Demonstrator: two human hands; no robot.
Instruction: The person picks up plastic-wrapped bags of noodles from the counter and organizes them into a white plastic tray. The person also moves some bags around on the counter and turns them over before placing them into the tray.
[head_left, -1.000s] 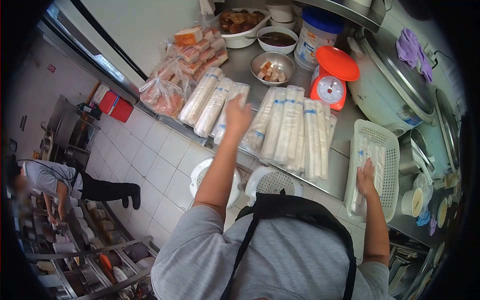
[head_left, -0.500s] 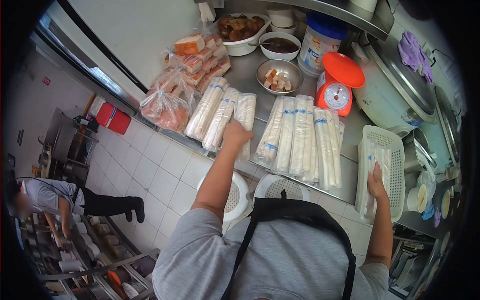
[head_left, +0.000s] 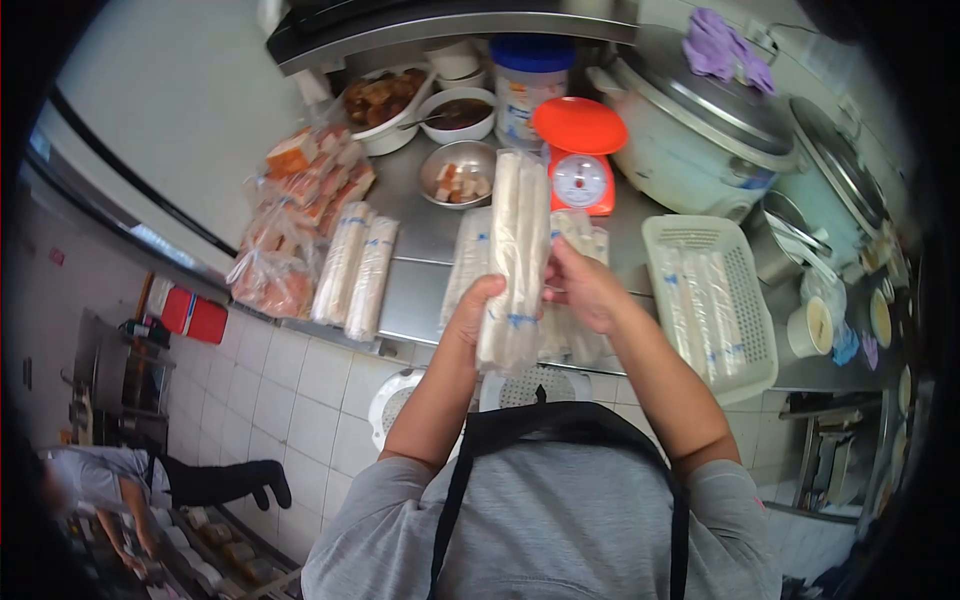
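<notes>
In front of my chest, my left hand [head_left: 478,312] grips several long white tube-shaped packs [head_left: 516,250] in clear plastic with blue print. The bundle stands nearly upright, its lower end between thumb and fingers. At its right side is my right hand [head_left: 590,285], thumb raised and apart from the bent fingers, fingertips right at the plastic. Behind the bundle, more such packs [head_left: 465,262] lie on the steel counter, partly hidden. To the right, a white perforated basket [head_left: 757,300] contains several packs [head_left: 708,312]. Two packs [head_left: 358,270] rest on the counter to the left.
Bagged meat slabs [head_left: 290,215] lie at the counter's left. Behind are a metal bowl of cubes [head_left: 457,175], a bowl of dark sauce [head_left: 457,112], an orange scale [head_left: 582,150] and a large cooker [head_left: 700,120]. Stools [head_left: 395,400] stand below. Another person [head_left: 150,490] works at far left.
My left hand has lifted packs off the counter and brought them to the middle. My right hand has left the basket, where packs remain, and moved beside the bundle. The view has shifted.
</notes>
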